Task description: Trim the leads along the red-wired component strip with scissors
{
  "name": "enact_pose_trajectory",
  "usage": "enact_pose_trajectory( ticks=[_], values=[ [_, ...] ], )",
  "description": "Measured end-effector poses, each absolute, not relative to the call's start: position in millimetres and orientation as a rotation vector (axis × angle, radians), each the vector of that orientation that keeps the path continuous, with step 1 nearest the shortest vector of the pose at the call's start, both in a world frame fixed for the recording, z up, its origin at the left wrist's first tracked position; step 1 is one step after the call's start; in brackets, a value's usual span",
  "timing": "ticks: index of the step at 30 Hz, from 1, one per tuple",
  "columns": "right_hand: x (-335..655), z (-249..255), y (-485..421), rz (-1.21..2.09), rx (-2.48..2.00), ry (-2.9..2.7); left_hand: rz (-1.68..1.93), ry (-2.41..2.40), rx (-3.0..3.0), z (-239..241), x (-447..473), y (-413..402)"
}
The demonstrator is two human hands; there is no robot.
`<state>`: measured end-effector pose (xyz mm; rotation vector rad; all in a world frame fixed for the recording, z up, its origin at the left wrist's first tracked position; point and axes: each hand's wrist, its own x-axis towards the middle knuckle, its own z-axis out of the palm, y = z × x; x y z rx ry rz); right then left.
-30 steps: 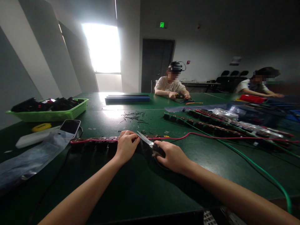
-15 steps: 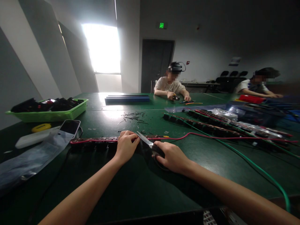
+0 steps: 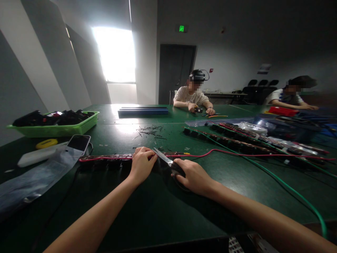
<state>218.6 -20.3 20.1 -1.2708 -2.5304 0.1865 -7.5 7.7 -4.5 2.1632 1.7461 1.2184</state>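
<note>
My right hand (image 3: 194, 175) is closed around the dark handles of a pair of scissors (image 3: 165, 158). Their silver blades point up and left, the tips close beside the fingers of my left hand (image 3: 143, 161). That hand is closed on a long dark strip (image 3: 105, 162) with black blocks along it, which lies crosswise on the green table. A red wire (image 3: 200, 155) runs along the strip and on to the right. A small yellow-ended piece (image 3: 186, 153) shows at the strip's right end. What the left fingertips pinch in detail is hidden.
Cut wire scraps (image 3: 150, 131) lie beyond my hands. A green basket (image 3: 86, 124) of black parts, a phone (image 3: 79, 143) and a plastic bag (image 3: 39, 179) are at left. More strips (image 3: 226, 138) and a green wire (image 3: 284, 185) lie right. A co-worker (image 3: 192, 95) sits opposite; another is farther right.
My hands, the scissors and the strip look almost unchanged. Across the table, the co-worker's hands have shifted slightly.
</note>
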Motion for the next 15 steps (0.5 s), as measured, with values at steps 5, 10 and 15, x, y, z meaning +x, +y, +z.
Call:
enact_pose_trajectory(
  ticks=[5, 10, 15],
  values=[
    [218.6, 19.8, -20.2, 0.203, -1.263, -2.523, 1.215, 1.751, 2.161, -4.1, -7.4, 7.6],
    [218.6, 18.8, -19.7, 0.206, -1.271, -2.515, 1.230, 1.749, 2.155, -4.2, -7.1, 7.6],
    [220.8, 19.1, -17.0, 0.239, -1.330, -2.438, 1.236, 1.742, 2.145, -4.6, -6.9, 7.6]
  ],
)
